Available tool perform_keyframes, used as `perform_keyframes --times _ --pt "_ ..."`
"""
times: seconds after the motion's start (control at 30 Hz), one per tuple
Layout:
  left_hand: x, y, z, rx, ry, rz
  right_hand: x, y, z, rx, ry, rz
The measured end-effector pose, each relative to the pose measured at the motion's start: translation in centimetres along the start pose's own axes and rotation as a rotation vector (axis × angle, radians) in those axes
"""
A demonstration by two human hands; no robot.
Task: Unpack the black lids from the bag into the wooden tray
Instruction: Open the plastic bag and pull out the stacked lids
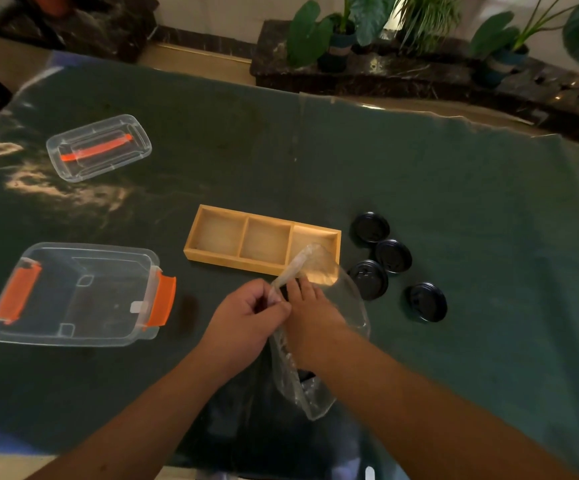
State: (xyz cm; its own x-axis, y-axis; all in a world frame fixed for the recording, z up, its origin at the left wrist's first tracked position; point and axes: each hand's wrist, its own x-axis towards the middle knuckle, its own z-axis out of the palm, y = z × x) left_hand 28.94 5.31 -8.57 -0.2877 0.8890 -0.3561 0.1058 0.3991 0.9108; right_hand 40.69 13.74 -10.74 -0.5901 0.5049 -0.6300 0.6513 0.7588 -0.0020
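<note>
The counter (454, 202), under a dark green cover, carries the wooden tray (262, 268), its three compartments bare. Over the tray's right end lies the clear bag (315, 386) — thin, limp film, likely slippery, so best pinched near its mouth. The left hand (246, 317) is clenched on the bag's twisted neck; the right hand (310, 306) is inside it, its grip hidden. Four black lids (428, 302) sit just right of the tray — light, stiff plastic, easiest taken by the rim.
</note>
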Motion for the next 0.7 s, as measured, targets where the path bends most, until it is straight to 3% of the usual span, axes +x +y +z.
perform_keyframes --times 0.3,0.47,0.57,0.7 --pt "0.2 0.1 0.8 -0.005 0.012 -0.012 2.3 0.6 5.1 -0.091 0.152 0.013" --pt "0.0 -0.9 1.5 -0.013 -0.034 -0.012 2.1 1.4 5.6 -0.076 0.086 -0.015" --pt "-0.5 -1.3 1.0 -0.207 -0.090 -0.066 2.7 1.9 5.9 -0.044 0.029 -0.019" --pt "0.7 -4.7 -0.6 -0.093 0.194 -0.249 3.8 2.5 6.8 0.226 0.030 -0.008"
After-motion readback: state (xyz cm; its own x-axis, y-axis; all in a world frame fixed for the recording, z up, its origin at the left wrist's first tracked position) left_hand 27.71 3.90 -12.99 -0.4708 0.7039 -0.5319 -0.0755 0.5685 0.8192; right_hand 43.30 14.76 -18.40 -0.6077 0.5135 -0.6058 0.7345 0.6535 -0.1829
